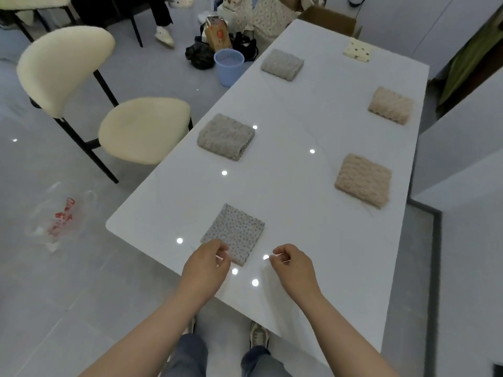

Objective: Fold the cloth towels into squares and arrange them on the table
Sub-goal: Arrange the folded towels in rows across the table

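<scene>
**Six folded towels laid out in two rows on the desk**

The grey dotted towel (236, 232) lies folded square at the near end of the white desk (299, 126). The left hand (205, 263) sits at its near left corner with curled fingers (221, 247); whether they pinch the cloth cannot be told. The right hand (292, 265) hovers just beside the towel's right corner, fingers curled with thumb against forefinger, holding nothing.

Beyond it, on the left, lie the near grey towel (226, 136) and the far grey towel (282, 64). On the right lie the near beige towel (363, 180), the far beige towel (391, 105) and the cream spotted towel (358, 51). A cream chair (141, 129) stands left of the desk.
</scene>
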`<action>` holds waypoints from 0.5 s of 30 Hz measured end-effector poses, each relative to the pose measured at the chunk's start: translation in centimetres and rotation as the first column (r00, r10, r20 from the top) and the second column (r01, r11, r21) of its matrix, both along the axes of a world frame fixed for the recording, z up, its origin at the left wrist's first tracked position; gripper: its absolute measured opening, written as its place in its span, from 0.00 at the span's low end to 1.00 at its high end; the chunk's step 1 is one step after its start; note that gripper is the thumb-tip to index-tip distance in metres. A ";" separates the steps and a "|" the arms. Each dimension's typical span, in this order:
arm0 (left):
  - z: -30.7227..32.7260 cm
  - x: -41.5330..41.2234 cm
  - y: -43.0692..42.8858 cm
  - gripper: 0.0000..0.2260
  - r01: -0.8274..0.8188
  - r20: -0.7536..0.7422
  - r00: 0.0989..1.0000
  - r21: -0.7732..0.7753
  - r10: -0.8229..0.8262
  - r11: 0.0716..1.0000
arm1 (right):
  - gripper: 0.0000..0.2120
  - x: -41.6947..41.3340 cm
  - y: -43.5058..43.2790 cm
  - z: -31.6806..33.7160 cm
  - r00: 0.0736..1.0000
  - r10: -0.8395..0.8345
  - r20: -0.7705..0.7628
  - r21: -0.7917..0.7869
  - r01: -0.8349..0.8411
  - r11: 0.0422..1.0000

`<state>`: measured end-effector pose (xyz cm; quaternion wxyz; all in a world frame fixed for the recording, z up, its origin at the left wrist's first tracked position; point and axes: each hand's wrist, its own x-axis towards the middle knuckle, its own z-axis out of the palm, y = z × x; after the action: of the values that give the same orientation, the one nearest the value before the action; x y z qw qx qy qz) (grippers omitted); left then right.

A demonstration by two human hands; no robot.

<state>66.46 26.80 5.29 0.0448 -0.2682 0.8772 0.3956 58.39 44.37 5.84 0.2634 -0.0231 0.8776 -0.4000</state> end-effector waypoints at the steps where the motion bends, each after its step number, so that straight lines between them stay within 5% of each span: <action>1: 0.0 -0.1 -1.0 0.07 0.028 0.001 1.000 -0.001 -0.028 1.000 | 0.05 0.4 -0.6 -0.1 0.999 -0.033 0.006 0.007 0.033 0.999; 15: -2.2 -1.3 -9.5 0.09 0.252 0.054 0.967 -0.019 -0.251 0.968 | 0.08 5.3 -6.8 -2.3 0.958 -0.279 0.058 0.090 0.274 0.958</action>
<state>65.17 17.30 3.10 0.1137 -0.1656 0.9077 0.3684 63.70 37.62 3.53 0.2360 0.1246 0.8780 -0.3973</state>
